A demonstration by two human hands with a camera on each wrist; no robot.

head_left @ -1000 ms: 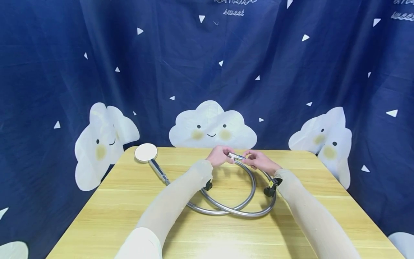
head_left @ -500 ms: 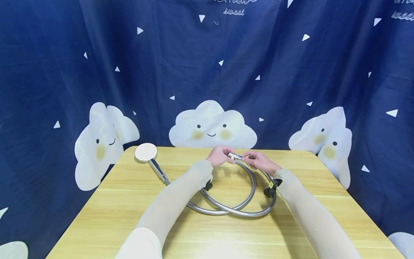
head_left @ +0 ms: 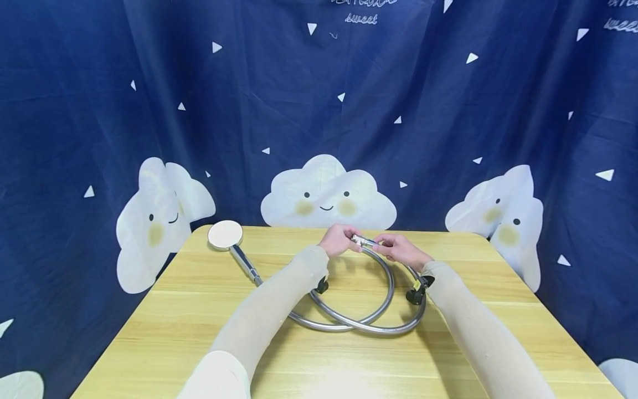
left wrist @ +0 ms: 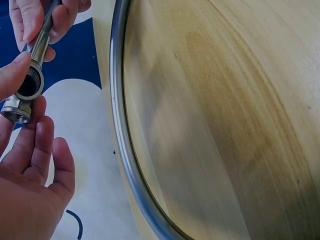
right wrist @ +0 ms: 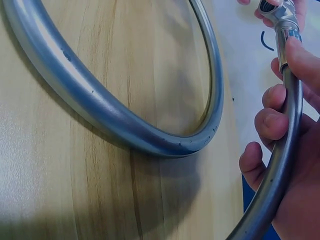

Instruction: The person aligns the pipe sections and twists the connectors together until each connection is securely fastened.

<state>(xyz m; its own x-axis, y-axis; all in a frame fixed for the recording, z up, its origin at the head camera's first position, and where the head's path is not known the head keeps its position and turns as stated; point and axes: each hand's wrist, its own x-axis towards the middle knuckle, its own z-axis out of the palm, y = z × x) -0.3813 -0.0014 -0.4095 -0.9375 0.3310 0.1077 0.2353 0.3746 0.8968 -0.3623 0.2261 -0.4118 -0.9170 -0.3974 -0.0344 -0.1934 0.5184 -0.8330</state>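
Note:
My left hand (head_left: 340, 240) pinches a small chrome tee fitting (left wrist: 20, 106) between thumb and fingers. Two round threaded openings of the fitting face the left wrist camera. From its other side runs the metal end sleeve (right wrist: 282, 47) of a silver shower hose (right wrist: 280, 155). My right hand (head_left: 401, 250) holds this hose end, thumb on the sleeve and fingers curled along the hose. Sleeve and fitting meet in line, above the far part of the table. The joint's inner threads are hidden.
The hose loops and crosses itself on the wooden table (head_left: 164, 332). A hand shower (head_left: 225, 235) with a round white face and chrome handle lies at the far left. Behind the table's back edge hangs a dark blue curtain (head_left: 299, 83) with cloud prints.
The right hand's fingers shift a little at the hose sleeve, lifting and settling again. The left hand, the fitting and the hand shower keep their places.

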